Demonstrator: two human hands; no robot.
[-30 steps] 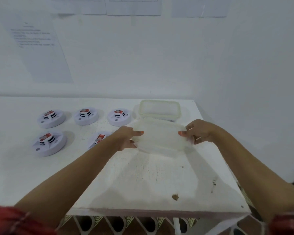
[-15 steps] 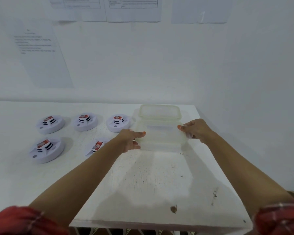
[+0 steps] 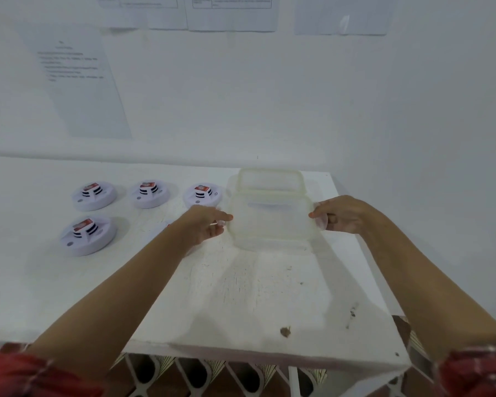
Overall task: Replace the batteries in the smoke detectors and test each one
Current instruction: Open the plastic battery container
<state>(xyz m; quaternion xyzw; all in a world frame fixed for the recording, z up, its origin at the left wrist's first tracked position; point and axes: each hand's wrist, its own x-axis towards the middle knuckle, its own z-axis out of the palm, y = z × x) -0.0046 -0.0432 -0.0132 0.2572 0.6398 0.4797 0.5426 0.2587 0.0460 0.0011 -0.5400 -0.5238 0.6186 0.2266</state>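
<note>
Several white round smoke detectors lie on the white table (image 3: 241, 296), each with a red-labelled battery on its back: three in a far row (image 3: 93, 195) (image 3: 149, 193) (image 3: 202, 194) and one nearer (image 3: 88, 236). A fifth detector (image 3: 159, 229) is mostly hidden behind my left forearm. My left hand (image 3: 204, 224) and my right hand (image 3: 341, 214) pinch the two side edges of a translucent plastic lid (image 3: 269, 224). The lid is tilted and touches or overlaps the front of a translucent plastic container (image 3: 269, 179) at the table's back right.
The table meets a white wall with paper sheets (image 3: 78, 75) taped on it. Its right edge (image 3: 370, 267) runs just beside my right forearm. A brown stain (image 3: 284, 331) marks the near part. A white lattice frame (image 3: 212, 373) shows under the front edge.
Both hands have carried the lid away from me, from over the table's middle to the container at the back. The detectors have not moved.
</note>
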